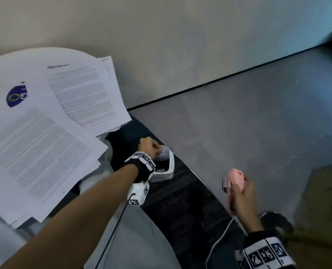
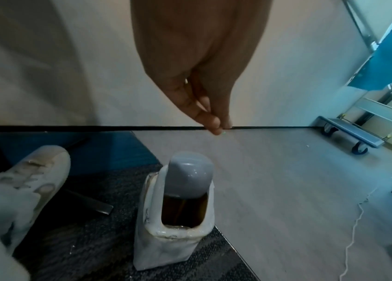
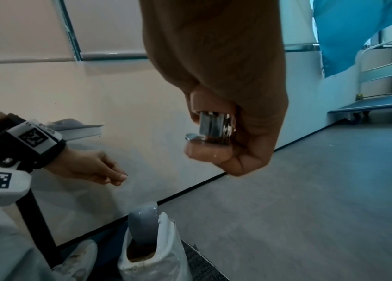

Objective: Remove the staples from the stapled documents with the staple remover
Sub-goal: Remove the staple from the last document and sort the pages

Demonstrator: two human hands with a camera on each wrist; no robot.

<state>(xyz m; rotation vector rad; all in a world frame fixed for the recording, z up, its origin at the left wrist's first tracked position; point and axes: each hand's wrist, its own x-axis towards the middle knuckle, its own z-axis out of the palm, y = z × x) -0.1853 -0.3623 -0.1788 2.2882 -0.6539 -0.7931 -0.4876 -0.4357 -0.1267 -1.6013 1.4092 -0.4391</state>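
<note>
Stapled documents (image 1: 44, 142) lie fanned in an untidy pile on a round white table (image 1: 35, 55) at the left. My right hand (image 1: 240, 191) grips a pink staple remover (image 1: 236, 178) off to the right of the table; its chrome claws (image 3: 214, 125) show closed between my fingers. My left hand (image 1: 148, 146) hangs over a small bin lined with a white bag (image 1: 169, 171) on the floor. Its fingertips (image 2: 216, 125) are bunched loosely together above the bin's opening (image 2: 178, 233), and I see nothing held between them.
The bin has a grey swing lid (image 2: 190, 175) and stands on dark carpet (image 1: 180, 200) beside grey flooring. A pale shoe (image 2: 33, 171) and the table's black leg (image 3: 38, 218) are close by. A wheeled trolley (image 2: 351, 133) stands by the wall; a white cable (image 2: 356, 228) trails across the floor.
</note>
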